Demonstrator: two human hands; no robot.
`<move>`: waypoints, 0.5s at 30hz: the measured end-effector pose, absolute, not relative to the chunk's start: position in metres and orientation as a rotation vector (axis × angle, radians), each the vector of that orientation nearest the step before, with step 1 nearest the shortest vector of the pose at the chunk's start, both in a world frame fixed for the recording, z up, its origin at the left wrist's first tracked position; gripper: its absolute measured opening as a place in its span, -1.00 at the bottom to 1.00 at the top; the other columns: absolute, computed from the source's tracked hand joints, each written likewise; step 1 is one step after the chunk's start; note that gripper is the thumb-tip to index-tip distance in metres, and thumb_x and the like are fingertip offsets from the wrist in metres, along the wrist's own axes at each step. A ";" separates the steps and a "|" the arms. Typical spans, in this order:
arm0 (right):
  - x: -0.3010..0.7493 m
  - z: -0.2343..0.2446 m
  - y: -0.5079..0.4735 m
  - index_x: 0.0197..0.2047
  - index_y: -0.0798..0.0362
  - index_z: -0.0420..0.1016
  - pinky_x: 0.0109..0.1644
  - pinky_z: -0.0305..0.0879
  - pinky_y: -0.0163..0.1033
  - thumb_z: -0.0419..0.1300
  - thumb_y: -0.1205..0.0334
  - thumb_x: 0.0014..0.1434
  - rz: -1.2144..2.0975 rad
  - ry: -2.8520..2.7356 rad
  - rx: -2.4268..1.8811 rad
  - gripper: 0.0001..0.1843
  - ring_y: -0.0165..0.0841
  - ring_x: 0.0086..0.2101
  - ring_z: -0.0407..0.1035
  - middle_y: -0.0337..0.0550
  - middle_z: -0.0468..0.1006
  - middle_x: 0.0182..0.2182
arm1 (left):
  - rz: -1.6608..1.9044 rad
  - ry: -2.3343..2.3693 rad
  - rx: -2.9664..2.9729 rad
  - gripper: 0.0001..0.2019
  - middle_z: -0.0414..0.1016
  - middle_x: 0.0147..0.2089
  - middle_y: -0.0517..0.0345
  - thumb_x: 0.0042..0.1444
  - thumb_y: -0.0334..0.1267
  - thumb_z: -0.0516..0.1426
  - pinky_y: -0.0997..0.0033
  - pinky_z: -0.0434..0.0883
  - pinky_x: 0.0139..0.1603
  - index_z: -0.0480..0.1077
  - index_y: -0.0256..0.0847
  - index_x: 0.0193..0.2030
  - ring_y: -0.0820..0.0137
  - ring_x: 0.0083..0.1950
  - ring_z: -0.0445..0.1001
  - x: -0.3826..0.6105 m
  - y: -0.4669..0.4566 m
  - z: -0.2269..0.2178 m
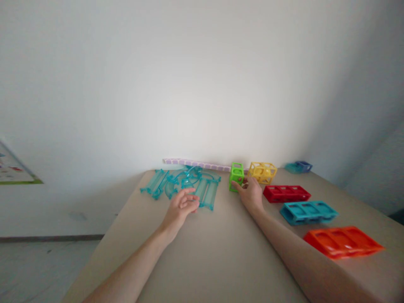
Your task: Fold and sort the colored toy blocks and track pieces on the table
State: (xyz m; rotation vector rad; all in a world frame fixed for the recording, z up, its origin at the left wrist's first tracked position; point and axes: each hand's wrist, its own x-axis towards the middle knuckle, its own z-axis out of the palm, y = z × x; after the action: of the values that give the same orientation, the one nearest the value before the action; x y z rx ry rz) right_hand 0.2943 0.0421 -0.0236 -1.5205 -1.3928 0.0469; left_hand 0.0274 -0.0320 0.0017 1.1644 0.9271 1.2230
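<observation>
My right hand [251,194] grips an upright green open-frame toy block [236,169], thumb at its near face and fingers by its right side, partly hidden. Just right of that hand stands a yellow open-frame block [268,172]. My left hand [182,206] hovers with loosely bent fingers apart and holds nothing. Beyond it are several see-through teal plastic track pieces [208,191], flat and curved, lying in a loose cluster. The left fingertips are near the closest piece; I cannot tell whether they touch.
Along the table's [202,261] right side lie a red block [285,199], a blue block [311,218] and an orange block [344,248]. Dark blue and teal pieces [303,166] sit in the far right corner. A purple patterned strip [195,163] runs along the wall [195,84].
</observation>
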 end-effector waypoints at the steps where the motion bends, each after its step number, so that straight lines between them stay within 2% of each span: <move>1: 0.292 -0.024 0.041 -0.31 0.10 0.46 -0.26 0.27 -0.13 0.23 -0.14 0.01 0.065 -1.429 -1.501 -0.57 -0.26 -0.43 0.32 -0.06 0.46 -0.38 | 1.219 0.931 1.167 -0.51 0.51 -0.12 -0.01 -0.05 -0.17 0.30 0.31 0.42 -0.18 0.34 -0.22 0.03 0.33 -0.17 0.49 0.028 -0.032 0.002; 5: 0.289 -0.024 0.034 -0.11 0.10 0.48 -0.24 0.32 -0.19 0.17 -0.08 0.12 0.132 -1.522 -1.426 -0.57 -0.29 -0.42 0.38 -0.11 0.52 -0.36 | 1.210 0.947 1.173 -0.53 0.50 -0.13 0.01 -0.04 -0.17 0.28 0.33 0.42 -0.20 0.34 -0.23 0.02 0.34 -0.18 0.48 0.029 -0.035 0.003; 8: 0.292 -0.024 0.034 -0.02 0.12 0.42 -0.13 0.33 -0.11 0.19 -0.10 0.09 0.086 -1.469 -1.436 -0.48 -0.21 -0.29 0.39 -0.01 0.51 -0.23 | 1.215 0.945 1.175 -0.54 0.50 -0.14 0.02 -0.05 -0.18 0.28 0.35 0.41 -0.22 0.36 -0.22 0.01 0.35 -0.19 0.48 0.029 -0.035 0.004; 12: 0.297 -0.028 0.042 0.17 0.24 0.20 0.14 0.12 0.10 0.32 -0.17 -0.13 -0.007 -1.349 -1.511 -0.07 0.05 0.08 0.17 0.28 0.31 0.08 | 1.217 0.952 1.174 -0.55 0.49 -0.14 0.03 -0.05 -0.19 0.28 0.37 0.40 -0.24 0.36 -0.22 0.00 0.35 -0.20 0.47 0.029 -0.035 0.006; 15: 0.298 -0.031 0.050 0.29 0.28 -0.02 0.19 0.07 0.09 0.36 -0.17 -0.21 0.031 -1.365 -1.555 0.17 0.09 0.16 0.09 0.35 0.23 0.15 | 1.222 0.950 1.176 -0.56 0.49 -0.15 0.03 -0.06 -0.19 0.28 0.37 0.39 -0.25 0.38 -0.22 -0.01 0.36 -0.21 0.47 0.029 -0.036 0.008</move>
State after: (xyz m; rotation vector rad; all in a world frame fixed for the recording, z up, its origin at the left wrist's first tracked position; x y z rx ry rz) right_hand 0.2982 0.0501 -0.0308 -1.5554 -1.3653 0.0312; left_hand 0.0294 -0.0355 0.0077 1.1764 0.9496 1.2223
